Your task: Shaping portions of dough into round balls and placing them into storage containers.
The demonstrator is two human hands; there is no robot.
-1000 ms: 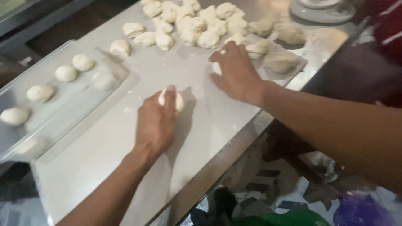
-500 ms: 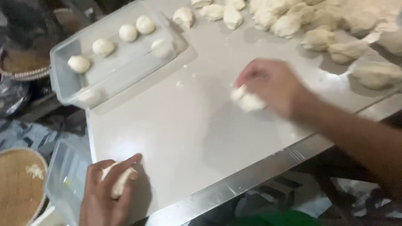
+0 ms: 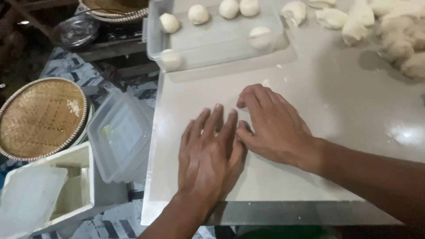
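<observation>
both hands, the left hand [image 3: 208,155] and right hand [image 3: 272,126], press flat on the steel table [image 3: 345,110], cupped over dough i cannot see, so the grip is unclear; rolling seems underway, and the next move calls for lifting a ball to the clear tray [image 3: 212,44] at twelve o'clock.

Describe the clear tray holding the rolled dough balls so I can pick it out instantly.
Start at the pale metal table where both hands lie flat. At its far left corner sits a clear plastic tray holding round dough balls. Unlike the empty clear containers stacked off the table's left edge, it is on the tabletop and filled.
</observation>
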